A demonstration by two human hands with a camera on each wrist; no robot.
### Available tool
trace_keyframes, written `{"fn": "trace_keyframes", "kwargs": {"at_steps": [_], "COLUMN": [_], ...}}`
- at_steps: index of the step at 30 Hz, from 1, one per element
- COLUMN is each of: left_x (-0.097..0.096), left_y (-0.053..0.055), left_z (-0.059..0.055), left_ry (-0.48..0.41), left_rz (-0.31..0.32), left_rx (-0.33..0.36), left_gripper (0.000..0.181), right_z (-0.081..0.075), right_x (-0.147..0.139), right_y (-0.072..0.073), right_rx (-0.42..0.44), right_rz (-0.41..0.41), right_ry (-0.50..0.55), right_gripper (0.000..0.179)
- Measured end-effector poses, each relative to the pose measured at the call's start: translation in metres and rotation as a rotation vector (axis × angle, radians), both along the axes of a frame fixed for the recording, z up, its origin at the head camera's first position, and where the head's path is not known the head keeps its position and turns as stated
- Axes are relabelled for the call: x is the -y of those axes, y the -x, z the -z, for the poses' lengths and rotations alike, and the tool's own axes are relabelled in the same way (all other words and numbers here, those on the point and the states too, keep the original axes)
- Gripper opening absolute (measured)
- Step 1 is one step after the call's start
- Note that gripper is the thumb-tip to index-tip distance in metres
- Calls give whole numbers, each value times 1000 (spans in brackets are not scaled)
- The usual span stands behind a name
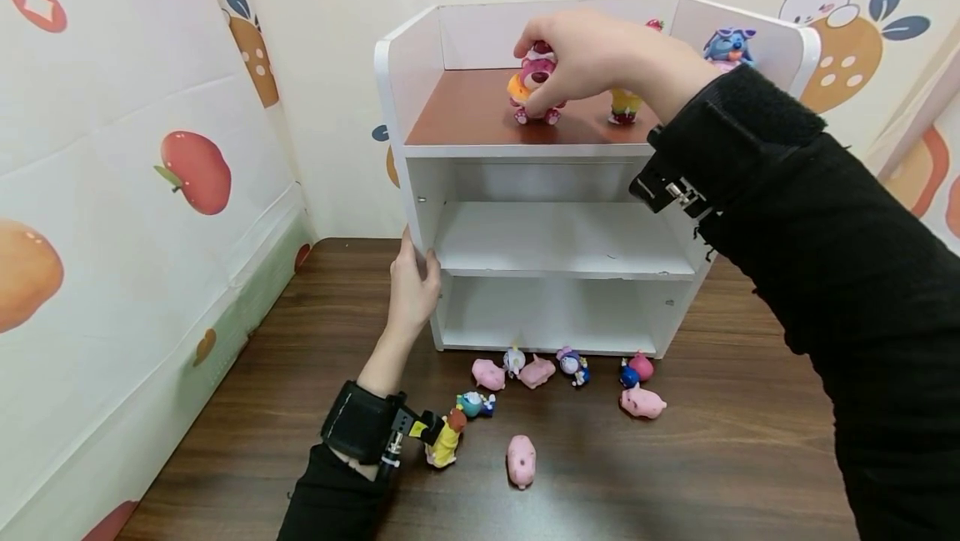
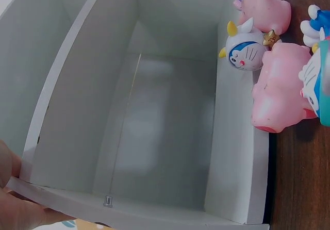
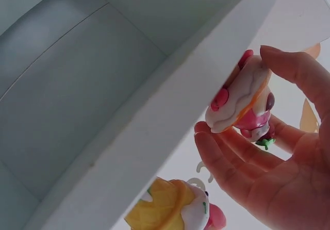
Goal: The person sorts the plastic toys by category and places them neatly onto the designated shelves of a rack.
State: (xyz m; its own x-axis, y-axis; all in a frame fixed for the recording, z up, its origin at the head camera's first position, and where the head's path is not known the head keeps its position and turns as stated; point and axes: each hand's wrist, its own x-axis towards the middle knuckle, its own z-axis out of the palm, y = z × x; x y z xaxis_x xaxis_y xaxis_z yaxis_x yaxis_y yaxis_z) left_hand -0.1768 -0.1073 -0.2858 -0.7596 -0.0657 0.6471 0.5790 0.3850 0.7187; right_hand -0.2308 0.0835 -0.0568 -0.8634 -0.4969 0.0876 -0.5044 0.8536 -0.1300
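Note:
In the head view my right hand (image 1: 588, 53) holds a pink bear figurine (image 1: 537, 72) at the top of a white shelf unit (image 1: 562, 237). Thumb and fingers pinch its sides, and its feet are at the brown top surface (image 1: 461, 112). The right wrist view shows this figurine (image 3: 242, 103) from below, thumb on one side and fingers on the other. My left hand (image 1: 412, 291) grips the front edge of the unit's left side panel. In the left wrist view, its fingers (image 2: 23, 212) wrap that edge from outside.
An ice-cream-cone figurine (image 3: 172, 204) and a blue figurine (image 1: 729, 47) also stand on top. Several pink pigs (image 1: 521, 462) and small character figures (image 1: 573, 366) lie on the wooden floor (image 1: 720, 458) before the unit. A yellow figure (image 1: 446, 441) lies by my left wrist.

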Motion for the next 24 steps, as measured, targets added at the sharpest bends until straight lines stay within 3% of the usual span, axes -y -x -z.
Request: {"fn": "trace_keyframes", "kwargs": {"at_steps": [12, 15, 19, 21, 24], "left_x": [0, -1, -1, -1, -1], "left_y": [0, 0, 0, 0, 0], "left_z": [-1, -1, -2, -2, -2], "left_ry": [-4, -2, 1, 4, 5], "left_rz": [0, -3, 2, 4, 2], "left_rx": [0, -3, -8, -10, -8], "left_gripper": [44, 44, 45, 45, 45], "right_z": [-7, -6, -3, -2, -1], "right_x": [-2, -9, -25, -33, -41], "right_y": [-5, 5, 32, 35, 17], "right_rx": [3, -47, -147, -171, -230], "right_rz": [26, 31, 69, 100, 94], "right_ry": [45, 87, 154, 226, 332], "right_gripper": [76, 75, 75, 71, 57]}}
